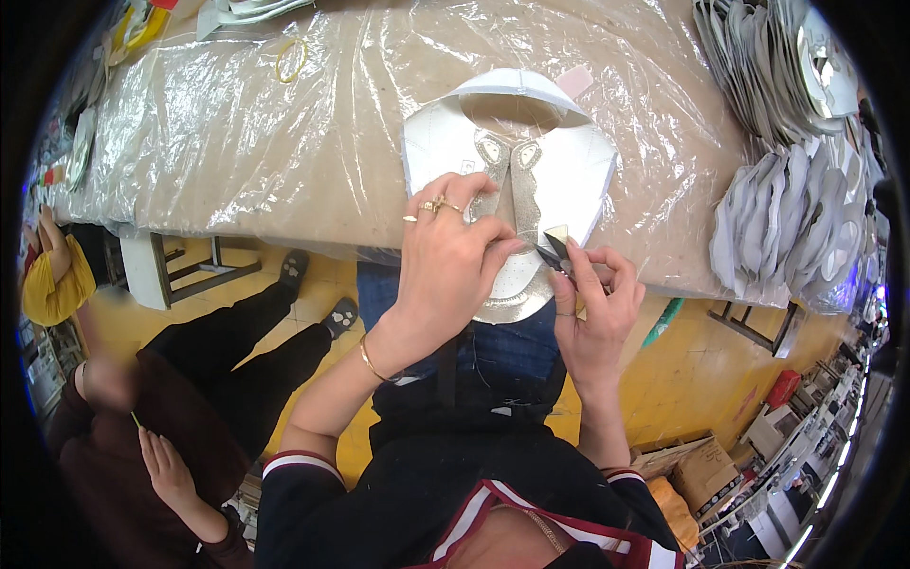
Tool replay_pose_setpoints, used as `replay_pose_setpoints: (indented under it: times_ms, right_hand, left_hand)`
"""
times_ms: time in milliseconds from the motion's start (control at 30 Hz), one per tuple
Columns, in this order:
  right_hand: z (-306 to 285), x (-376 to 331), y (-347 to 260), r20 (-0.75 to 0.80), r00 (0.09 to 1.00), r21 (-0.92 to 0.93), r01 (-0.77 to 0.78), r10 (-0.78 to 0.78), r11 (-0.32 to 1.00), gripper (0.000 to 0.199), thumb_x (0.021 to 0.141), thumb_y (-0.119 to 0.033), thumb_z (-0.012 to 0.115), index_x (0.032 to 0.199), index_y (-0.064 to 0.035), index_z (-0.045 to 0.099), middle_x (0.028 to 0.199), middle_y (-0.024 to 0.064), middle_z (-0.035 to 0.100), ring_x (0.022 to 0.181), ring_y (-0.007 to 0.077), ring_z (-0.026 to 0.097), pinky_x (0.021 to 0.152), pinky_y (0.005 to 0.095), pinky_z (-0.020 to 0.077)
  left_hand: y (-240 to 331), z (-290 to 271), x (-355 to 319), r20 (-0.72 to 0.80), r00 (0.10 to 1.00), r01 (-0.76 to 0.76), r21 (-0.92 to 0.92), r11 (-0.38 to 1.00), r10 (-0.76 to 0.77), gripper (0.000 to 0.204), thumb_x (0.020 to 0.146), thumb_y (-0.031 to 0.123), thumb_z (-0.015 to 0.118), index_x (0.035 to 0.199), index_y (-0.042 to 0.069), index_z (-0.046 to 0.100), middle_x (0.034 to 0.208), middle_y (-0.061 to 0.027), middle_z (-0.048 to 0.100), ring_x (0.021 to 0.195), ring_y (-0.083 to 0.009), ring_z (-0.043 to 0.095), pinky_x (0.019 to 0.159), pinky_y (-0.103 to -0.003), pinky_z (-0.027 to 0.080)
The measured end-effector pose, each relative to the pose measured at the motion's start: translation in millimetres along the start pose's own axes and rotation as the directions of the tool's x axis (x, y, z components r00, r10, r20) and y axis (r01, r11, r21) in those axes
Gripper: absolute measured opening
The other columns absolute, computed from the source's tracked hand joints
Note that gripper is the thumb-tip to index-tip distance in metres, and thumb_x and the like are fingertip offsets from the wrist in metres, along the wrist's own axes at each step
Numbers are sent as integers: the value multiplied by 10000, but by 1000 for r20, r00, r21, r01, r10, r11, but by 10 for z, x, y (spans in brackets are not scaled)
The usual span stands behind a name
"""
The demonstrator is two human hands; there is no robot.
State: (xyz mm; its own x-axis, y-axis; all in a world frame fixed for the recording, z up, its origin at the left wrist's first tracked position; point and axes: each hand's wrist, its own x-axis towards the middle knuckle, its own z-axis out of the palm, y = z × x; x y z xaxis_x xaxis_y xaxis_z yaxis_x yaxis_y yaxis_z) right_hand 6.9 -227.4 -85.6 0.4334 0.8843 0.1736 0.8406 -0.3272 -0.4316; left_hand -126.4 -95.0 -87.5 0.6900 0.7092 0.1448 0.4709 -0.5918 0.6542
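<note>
A white shoe upper [573, 156] with gold glitter trim lies at the table's near edge, its lower end overhanging my lap. My left hand [445, 256] rests on its left side, other fingers bent over the white material. Thumb and forefinger of that hand are pinched together over the gold part, on what looks like a fine thread. In my right hand [599, 308] is a small pair of dark thread snips [552, 254], its blades pointing left, close to the left fingertips. A small pale piece shows just above the blades; its kind I cannot make out.
Clear plastic film covers the brown table [351, 142]. Stacked grey-white shoe pieces [782, 218] stand at the right, with more at the far left. A yellow ring [291, 60] lies farther back. Another person [156, 446] sits at my left; a cardboard box [701, 474] stands at lower right.
</note>
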Motion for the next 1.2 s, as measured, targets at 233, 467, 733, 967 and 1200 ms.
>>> replay_pose_setpoints:
  times_ms: [233, 467, 733, 967, 1200]
  right_hand:
    - [58, 22, -42, -53, 998, -56, 34, -37, 998, 360, 807, -166, 747, 1158, -115, 693, 1017, 30, 593, 723, 133, 555, 761, 308, 351]
    - [141, 40, -22, -72, 997, -14, 32, -33, 999, 337, 817, -183, 737, 1149, -147, 697, 977, -2, 604, 752, 123, 576, 717, 315, 342]
    - [230, 26, 45, -201, 979, 73, 51, -36, 996, 344, 799, -173, 751, 1140, -151, 704, 939, -8, 617, 732, 117, 575, 696, 307, 338]
    - [96, 6, 45, -137, 990, -69, 22, -31, 997, 359, 800, -204, 755, 1150, -150, 697, 954, -9, 620, 727, 114, 579, 695, 309, 334]
    - [56, 60, 22, -84, 995, -97, 39, -47, 995, 359, 793, -183, 765, 1144, -138, 702, 963, 0, 614, 697, 118, 566, 684, 306, 340]
  left_hand:
    - [25, 20, 77, -11, 1000, 1, -1, 1000, -1, 128, 769, 142, 745, 820, 68, 653, 1084, -68, 544, 1067, -286, 499, 927, -411, 332]
    - [16, 53, 31, 58, 998, 6, -170, 986, 4, 113, 795, 125, 720, 826, 56, 635, 1044, -78, 524, 999, -251, 525, 949, -383, 289]
    - [2, 14, 35, 40, 999, 46, -255, 966, -37, 104, 851, 135, 668, 870, 52, 609, 1014, -90, 535, 1015, -260, 531, 939, -400, 310]
    - [-84, 22, 89, -23, 982, 147, -524, 839, -186, 101, 912, 124, 598, 919, 32, 557, 1010, -119, 607, 954, -304, 583, 887, -396, 365]
    - [-35, 73, 52, -71, 983, 124, -410, 903, -167, 103, 905, 124, 607, 918, 30, 568, 1038, -126, 615, 992, -294, 580, 896, -396, 360]
